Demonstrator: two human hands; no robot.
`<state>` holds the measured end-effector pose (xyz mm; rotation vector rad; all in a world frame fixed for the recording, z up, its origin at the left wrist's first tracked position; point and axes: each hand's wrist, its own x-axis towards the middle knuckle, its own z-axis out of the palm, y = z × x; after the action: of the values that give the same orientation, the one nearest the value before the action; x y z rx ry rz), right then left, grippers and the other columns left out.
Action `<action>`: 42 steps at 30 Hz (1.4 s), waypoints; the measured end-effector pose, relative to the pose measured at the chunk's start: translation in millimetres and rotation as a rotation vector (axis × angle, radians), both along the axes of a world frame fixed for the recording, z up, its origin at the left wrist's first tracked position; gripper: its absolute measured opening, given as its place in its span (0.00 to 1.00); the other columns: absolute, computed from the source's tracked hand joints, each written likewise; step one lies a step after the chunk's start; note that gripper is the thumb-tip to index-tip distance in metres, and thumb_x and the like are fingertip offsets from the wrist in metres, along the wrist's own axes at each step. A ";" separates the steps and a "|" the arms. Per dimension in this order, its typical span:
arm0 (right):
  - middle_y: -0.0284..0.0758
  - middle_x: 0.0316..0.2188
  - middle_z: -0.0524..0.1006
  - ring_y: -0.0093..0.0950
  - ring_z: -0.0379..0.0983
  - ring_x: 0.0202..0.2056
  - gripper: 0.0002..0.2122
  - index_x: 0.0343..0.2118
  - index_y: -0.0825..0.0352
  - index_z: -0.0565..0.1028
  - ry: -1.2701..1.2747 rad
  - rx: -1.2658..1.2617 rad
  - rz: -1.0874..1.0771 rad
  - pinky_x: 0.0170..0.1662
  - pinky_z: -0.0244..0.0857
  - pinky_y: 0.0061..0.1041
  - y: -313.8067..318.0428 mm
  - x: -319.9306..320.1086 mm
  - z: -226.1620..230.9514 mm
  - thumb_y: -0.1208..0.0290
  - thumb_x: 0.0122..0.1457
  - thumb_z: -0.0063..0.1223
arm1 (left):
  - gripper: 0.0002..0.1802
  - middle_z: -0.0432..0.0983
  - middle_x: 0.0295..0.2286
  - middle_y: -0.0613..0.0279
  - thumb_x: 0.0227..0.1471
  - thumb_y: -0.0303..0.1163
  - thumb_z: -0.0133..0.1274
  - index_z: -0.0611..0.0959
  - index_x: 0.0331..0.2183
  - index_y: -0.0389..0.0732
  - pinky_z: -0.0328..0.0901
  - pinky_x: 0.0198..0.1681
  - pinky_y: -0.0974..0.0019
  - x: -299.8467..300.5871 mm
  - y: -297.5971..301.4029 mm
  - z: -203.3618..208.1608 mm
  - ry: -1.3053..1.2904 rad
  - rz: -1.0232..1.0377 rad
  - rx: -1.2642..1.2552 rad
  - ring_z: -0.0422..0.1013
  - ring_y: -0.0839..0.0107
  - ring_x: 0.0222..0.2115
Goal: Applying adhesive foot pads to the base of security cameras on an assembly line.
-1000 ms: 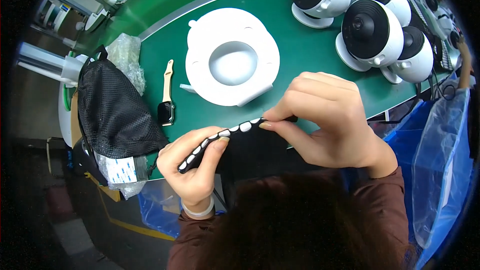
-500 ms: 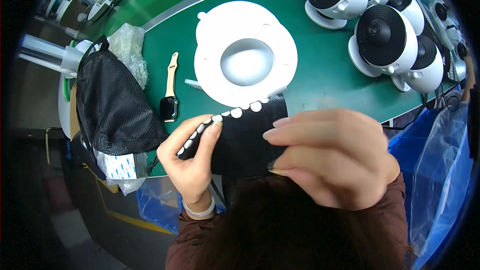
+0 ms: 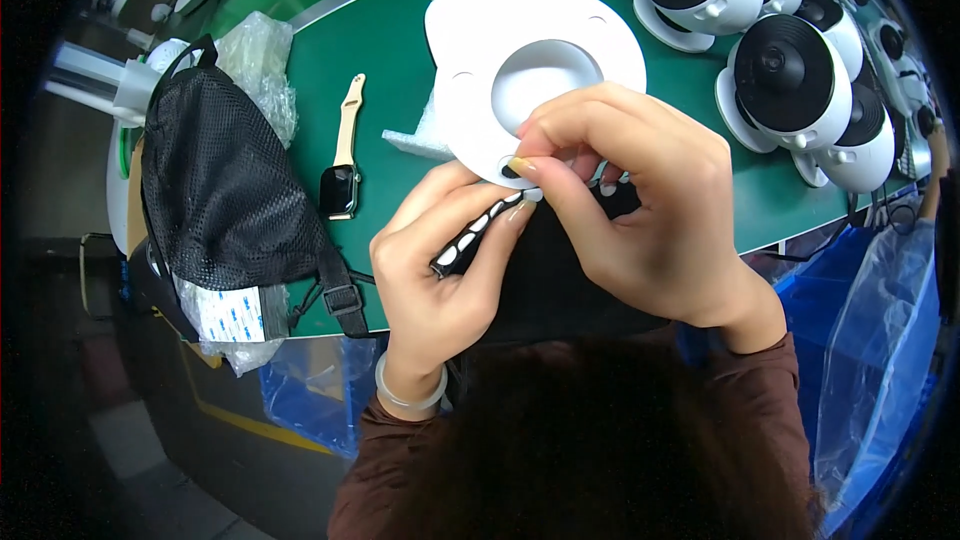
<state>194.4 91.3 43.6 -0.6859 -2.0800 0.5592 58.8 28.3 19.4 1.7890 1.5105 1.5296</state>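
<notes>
A white moulded plate (image 3: 470, 40) with a large round opening lies tilted on the table in front of me. My left hand (image 3: 440, 255) pinches a rolled-over black sheet (image 3: 545, 280) along an edge lined with white ovals, just below the plate's near rim. My right hand (image 3: 640, 190) is closed at that rim, its thumb tip on a small black oval pad (image 3: 509, 169) lying at an oval spot on the plate. Its index finger rests by the opening, and its other fingers hide part of the rim and sheet.
A watch with a beige strap (image 3: 340, 190) lies left of the plate, beside a black mesh bag (image 3: 230, 190) and clear bubble wrap (image 3: 258, 70). Several white and black cameras (image 3: 785, 70) stand at the right. Blue plastic-lined bins (image 3: 870, 340) flank the table's near edge.
My right hand has moved up and left from beside the black sheet to the plate's near rim. The left hand has shifted right with the sheet. The plate sits further up and right in view.
</notes>
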 end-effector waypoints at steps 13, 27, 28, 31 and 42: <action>0.31 0.20 0.71 0.16 0.63 0.18 0.04 0.20 0.70 0.70 -0.058 0.029 -0.063 0.20 0.56 0.12 -3.7 -5.8 -0.2 0.83 0.40 0.53 | 0.10 0.72 0.24 0.56 0.34 0.15 0.53 0.77 0.26 0.32 0.63 0.27 0.75 -0.7 -1.9 -0.8 0.015 0.010 0.028 0.70 0.71 0.24; 0.33 0.17 0.72 0.25 0.66 0.18 0.06 0.18 0.69 0.73 0.022 -0.102 0.082 0.22 0.58 0.18 -9.3 33.6 -0.9 0.83 0.32 0.55 | 0.11 0.72 0.32 0.43 0.26 0.15 0.53 0.78 0.23 0.30 0.63 0.36 0.71 -12.7 -26.9 6.4 0.013 0.100 0.037 0.70 0.64 0.31; 0.33 0.17 0.72 0.26 0.66 0.18 0.06 0.18 0.68 0.73 -0.013 -0.078 0.084 0.21 0.58 0.18 -9.5 33.8 -2.2 0.83 0.32 0.55 | 0.13 0.71 0.33 0.44 0.26 0.15 0.53 0.78 0.25 0.30 0.62 0.36 0.71 -10.6 -26.7 5.9 0.131 0.177 0.049 0.70 0.64 0.32; 0.34 0.17 0.72 0.27 0.67 0.18 0.07 0.20 0.68 0.74 -0.019 -0.079 0.145 0.21 0.58 0.19 -16.7 29.1 0.9 0.82 0.33 0.56 | 0.24 0.71 0.35 0.52 0.26 0.22 0.58 0.76 0.35 0.34 0.60 0.41 0.63 -4.8 -41.0 25.3 0.481 0.371 0.196 0.66 0.61 0.36; 0.34 0.20 0.73 0.28 0.71 0.23 0.07 0.21 0.68 0.72 -0.231 0.162 0.103 0.23 0.63 0.19 -19.5 35.6 1.7 0.79 0.35 0.55 | 0.09 0.68 0.17 0.64 0.27 0.19 0.56 0.76 0.20 0.37 0.57 0.22 0.72 9.2 -18.8 16.3 0.423 -0.017 -0.003 0.64 0.68 0.16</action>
<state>230.0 71.8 45.3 -0.5737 -2.3570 0.3762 68.0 9.5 35.6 2.2181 1.6687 1.1859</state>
